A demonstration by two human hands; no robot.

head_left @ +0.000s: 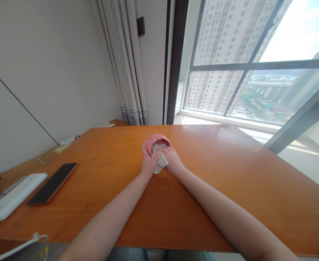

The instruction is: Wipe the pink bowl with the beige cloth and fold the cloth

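Observation:
Over the middle of the wooden table, a pink bowl-shaped thing (156, 137) is tilted with its hollow side facing me. My left hand (148, 159) is closed around its left side, the thumb lying over a pale cloth (161, 163). This cloth is bunched inside the hollow, and its loose end hangs out toward me. My right hand (173, 159) is closed on the cloth at the right rim, with its fingertips partly hidden inside the pink thing.
On the table's (230, 174) left side lie a dark-screened phone (53, 184) and a white flat device (18, 194). A power strip (68, 140) sits by the wall. A white cable (18, 248) crosses the near left edge. Windows (230, 90) stand beyond, right.

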